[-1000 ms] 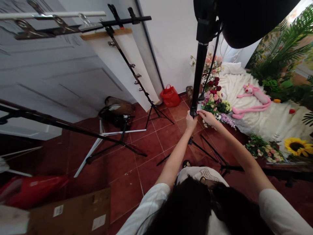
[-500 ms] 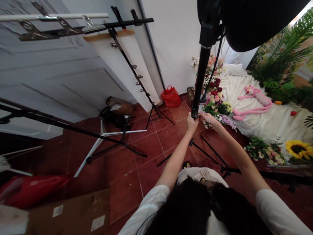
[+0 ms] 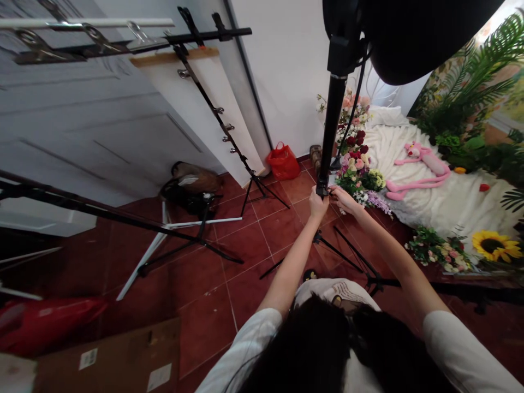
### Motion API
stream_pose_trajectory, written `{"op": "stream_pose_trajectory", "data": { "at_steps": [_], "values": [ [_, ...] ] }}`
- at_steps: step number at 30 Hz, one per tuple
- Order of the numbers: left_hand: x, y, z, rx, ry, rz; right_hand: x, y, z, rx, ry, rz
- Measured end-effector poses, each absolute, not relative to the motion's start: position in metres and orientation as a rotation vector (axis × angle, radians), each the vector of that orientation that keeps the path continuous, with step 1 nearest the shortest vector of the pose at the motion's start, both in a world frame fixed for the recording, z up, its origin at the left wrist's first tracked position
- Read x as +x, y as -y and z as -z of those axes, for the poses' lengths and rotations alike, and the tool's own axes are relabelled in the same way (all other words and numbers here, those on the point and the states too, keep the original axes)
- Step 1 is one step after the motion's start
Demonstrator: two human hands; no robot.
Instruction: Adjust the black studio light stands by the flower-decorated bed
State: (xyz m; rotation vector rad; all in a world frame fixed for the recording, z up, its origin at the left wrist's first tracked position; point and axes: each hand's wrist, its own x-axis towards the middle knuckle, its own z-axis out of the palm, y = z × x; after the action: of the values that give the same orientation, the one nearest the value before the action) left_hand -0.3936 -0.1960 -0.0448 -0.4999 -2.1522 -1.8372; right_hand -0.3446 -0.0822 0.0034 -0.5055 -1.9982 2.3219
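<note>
Gripping the pole (image 3: 332,114) at its collar (image 3: 322,186), two hands engaged.
Left hand (image 3: 318,206) is clenched around the pole; right hand (image 3: 346,201) has fingertips at the collar's side, pinch not confirmed. Pole stands beside the flowers (image 3: 357,162). Neither hand has shifted from the collar; work continues there.

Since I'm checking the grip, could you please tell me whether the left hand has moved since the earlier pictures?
No: judged against the red bag, the left hand keeps its place on the black pole.
</note>
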Motion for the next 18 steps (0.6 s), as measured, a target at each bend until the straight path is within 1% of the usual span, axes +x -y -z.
{"op": "stream_pose_trajectory", "data": {
  "at_steps": [4,7,9,12,16,18],
  "values": [
    [-0.394,0.195,0.045,-0.478,2.173,1.858,-0.349,0.093,-0.002,-0.587,1.871,-2.275],
    [-0.393,0.195,0.044,-0.46,2.194,1.859,-0.349,0.095,0.0,-0.56,1.906,-2.195],
    [-0.392,0.195,0.042,-0.466,2.196,1.858,-0.349,0.094,0.001,-0.519,1.998,-2.08],
    [-0.391,0.197,0.038,-0.47,2.199,1.86,-0.347,0.093,-0.004,-0.36,2.088,-1.863],
    [-0.391,0.198,0.036,-0.449,2.237,1.859,-0.345,0.107,-0.027,-0.029,2.18,-1.718],
    [-0.392,0.197,0.037,-0.437,2.248,1.858,-0.346,0.118,-0.038,0.083,2.277,-1.584]
  ]
}}
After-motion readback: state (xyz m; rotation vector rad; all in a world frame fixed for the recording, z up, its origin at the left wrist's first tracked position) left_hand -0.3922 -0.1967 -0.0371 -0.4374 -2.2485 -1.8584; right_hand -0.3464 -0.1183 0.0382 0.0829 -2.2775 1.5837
